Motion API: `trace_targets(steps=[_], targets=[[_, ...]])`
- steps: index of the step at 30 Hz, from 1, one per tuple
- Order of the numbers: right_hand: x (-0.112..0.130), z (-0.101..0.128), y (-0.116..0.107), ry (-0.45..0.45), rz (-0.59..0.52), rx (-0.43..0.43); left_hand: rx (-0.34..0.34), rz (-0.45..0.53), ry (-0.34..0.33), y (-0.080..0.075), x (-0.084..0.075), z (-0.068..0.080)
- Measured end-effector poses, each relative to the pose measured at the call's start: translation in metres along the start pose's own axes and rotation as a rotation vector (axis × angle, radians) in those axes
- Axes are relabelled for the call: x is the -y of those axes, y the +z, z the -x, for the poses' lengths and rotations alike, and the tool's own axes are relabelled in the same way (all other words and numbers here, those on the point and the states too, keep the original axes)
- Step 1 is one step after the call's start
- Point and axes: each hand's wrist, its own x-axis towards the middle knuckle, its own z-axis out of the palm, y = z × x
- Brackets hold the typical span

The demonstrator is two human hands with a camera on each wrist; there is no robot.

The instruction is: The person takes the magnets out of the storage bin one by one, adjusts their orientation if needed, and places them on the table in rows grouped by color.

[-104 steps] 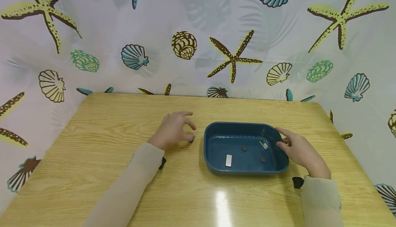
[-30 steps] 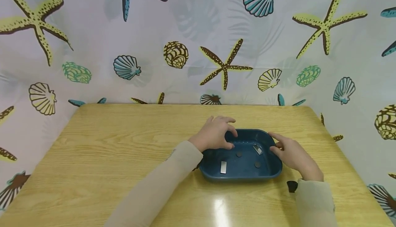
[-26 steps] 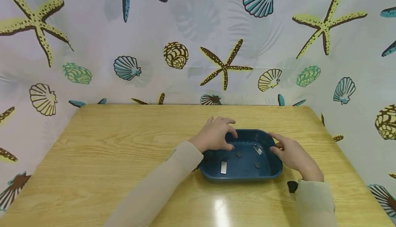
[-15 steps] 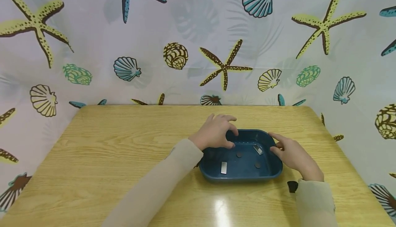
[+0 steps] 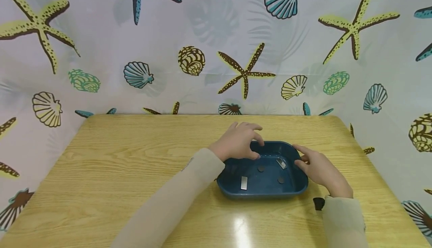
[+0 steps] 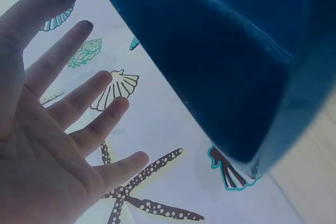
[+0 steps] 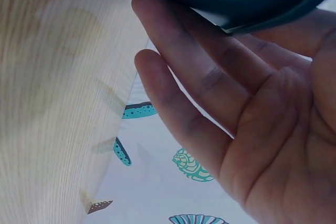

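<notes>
A dark blue plastic basin (image 5: pixel 263 195) with rounded corners stands on the wooden table. My right hand (image 5: pixel 322 169) grips its right end, thumb inside the rim and fingers along the outer wall. Over the basin's left back part hovers my left hand (image 5: pixel 237 142), its fingers spread and the palm bare in the left wrist view. On the basin floor lie a silvery white rectangular piece (image 5: pixel 244 183), a smaller rectangular piece (image 5: pixel 281 163) that is part clear, part silver, and two dark discs like coins, one disc (image 5: pixel 260 169) near the middle and another disc (image 5: pixel 281 180) to the right.
The wooden table (image 5: pixel 118 165) extends far to the left of the basin. A white cloth (image 5: pixel 162 34) printed with starfish and shells hangs behind it and along the sides. A small black piece (image 5: pixel 318 203) shows at the right cuff.
From the table left of the basin, my left hand has moved right to over the basin, then shifted slightly further right and back. The right hand keeps its grip. The head view has tilted up.
</notes>
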Motion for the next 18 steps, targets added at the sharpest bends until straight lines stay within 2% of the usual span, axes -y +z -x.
trace_targets(steps=[9, 14, 18], targets=[[-0.001, 0.001, -0.001, 0.021, 0.001, 0.012, 0.000, 0.030, 0.060, 0.002, -0.005, -0.015], [-0.001, 0.000, -0.001, 0.021, -0.002, 0.018, 0.058, 0.103, 0.078, 0.009, -0.003, -0.023], [0.000, 0.000, 0.000, 0.019, -0.004, 0.011, 0.085, 0.118, 0.111, 0.014, -0.001, -0.027]])
